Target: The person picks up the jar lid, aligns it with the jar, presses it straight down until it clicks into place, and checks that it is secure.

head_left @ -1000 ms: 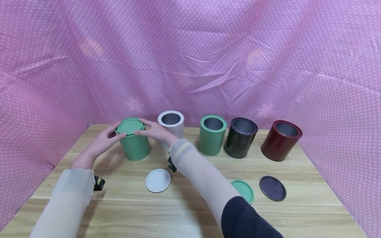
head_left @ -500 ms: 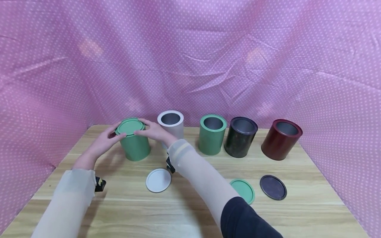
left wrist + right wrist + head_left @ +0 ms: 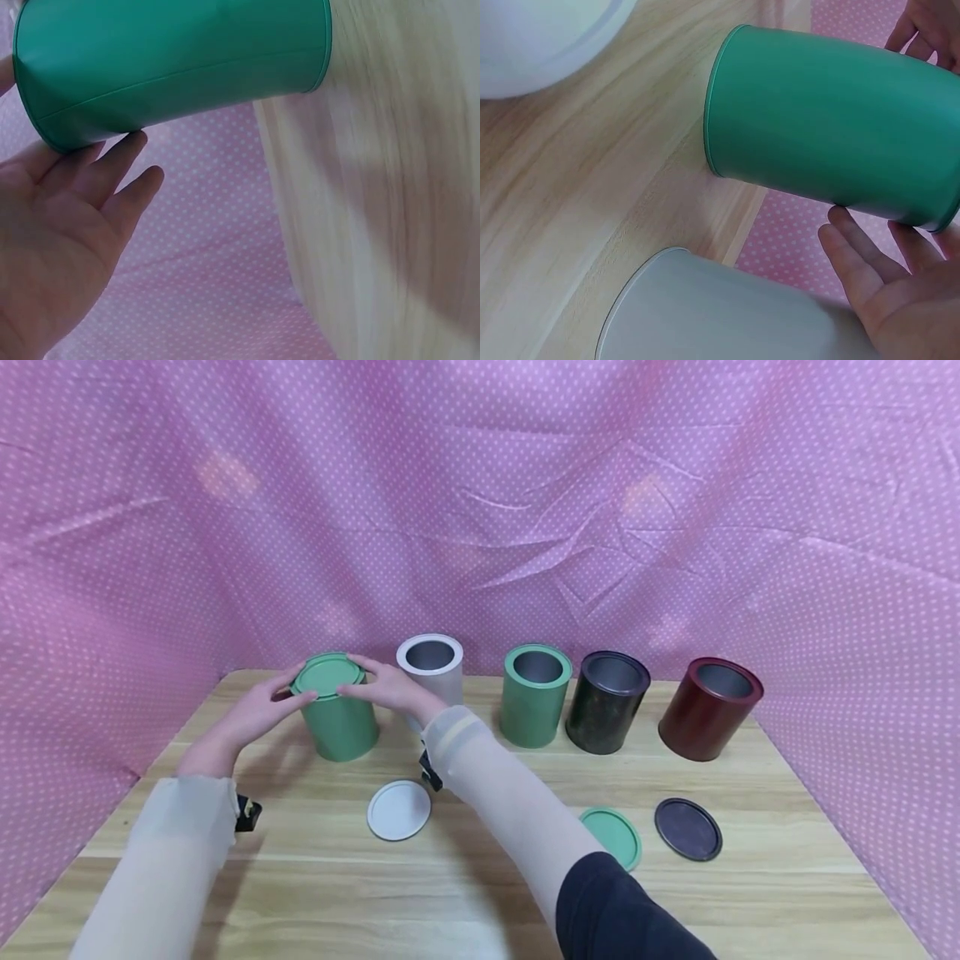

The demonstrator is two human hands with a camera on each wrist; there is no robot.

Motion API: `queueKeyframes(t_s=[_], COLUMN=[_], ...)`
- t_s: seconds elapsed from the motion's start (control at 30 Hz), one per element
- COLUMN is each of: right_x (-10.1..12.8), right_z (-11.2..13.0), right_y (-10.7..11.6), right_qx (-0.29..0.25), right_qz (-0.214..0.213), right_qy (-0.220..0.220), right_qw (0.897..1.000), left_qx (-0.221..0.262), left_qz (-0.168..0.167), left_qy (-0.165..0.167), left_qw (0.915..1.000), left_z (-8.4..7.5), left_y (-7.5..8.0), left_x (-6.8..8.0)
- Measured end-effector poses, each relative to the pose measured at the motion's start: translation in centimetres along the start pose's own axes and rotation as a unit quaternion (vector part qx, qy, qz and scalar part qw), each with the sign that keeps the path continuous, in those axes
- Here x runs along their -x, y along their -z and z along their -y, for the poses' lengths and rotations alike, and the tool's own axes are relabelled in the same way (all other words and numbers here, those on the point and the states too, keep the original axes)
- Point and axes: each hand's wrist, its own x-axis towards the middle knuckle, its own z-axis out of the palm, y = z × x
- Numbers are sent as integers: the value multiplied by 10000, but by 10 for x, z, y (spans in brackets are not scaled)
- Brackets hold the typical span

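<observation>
A green can (image 3: 341, 727) stands upright at the table's left with a round green lid (image 3: 327, 676) over its top. My left hand (image 3: 258, 710) holds the lid's left side, thumb at the near edge and fingers around the far edge. From the other side my right hand (image 3: 393, 687) holds the lid with its thumb and fingers spread along the rim. In the left wrist view, fingertips (image 3: 135, 142) touch the can's wall near its top. The right wrist view shows fingertips (image 3: 838, 217) against the same can.
Four lidless cans line the back: white (image 3: 450, 687), green (image 3: 532, 714), black (image 3: 603, 718) and dark red (image 3: 705, 718). A white lid (image 3: 399, 811), another green lid (image 3: 617, 839) and a black lid (image 3: 687, 830) lie on the wooden table (image 3: 337, 902). Pink dotted cloth (image 3: 480, 527) surrounds it.
Both hands stay at the lid in nearly the same pose. The whole head view has shifted very slightly; the cans and loose lids keep their places.
</observation>
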Motion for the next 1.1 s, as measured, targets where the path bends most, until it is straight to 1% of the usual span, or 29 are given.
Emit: queueKeyframes(t_s=[0.13, 0.27, 0.43, 0.57, 0.7, 0.93, 1.1], right_x=[1, 0, 1, 2, 2, 2, 1], right_z=[1, 0, 0, 0, 1, 0, -1], right_y=[1, 1, -1, -2, -3, -1, -2], right_qx=[40, 38, -31, -131, -213, -130, -164], right_qz=[33, 43, 45, 18, 19, 51, 66], right_qy=[5, 21, -43, -35, 24, 49, 21], right_qw=[10000, 10000, 10000, 9999, 9998, 9999, 9998], left_qx=[-176, -278, -300, -238, -234, -458, -522], left_qz=[92, 184, 264, 235, 186, 241, 267], left_qy=[-22, 37, 104, 138, 103, -8, 9], left_qw=[9998, 9994, 9991, 9993, 9995, 9987, 9983], left_z=[-4, -9, -9, -8, -8, -10, -10], left_y=[3, 5, 6, 5, 5, 6, 4], left_x=[1, 3, 4, 4, 4, 5, 6])
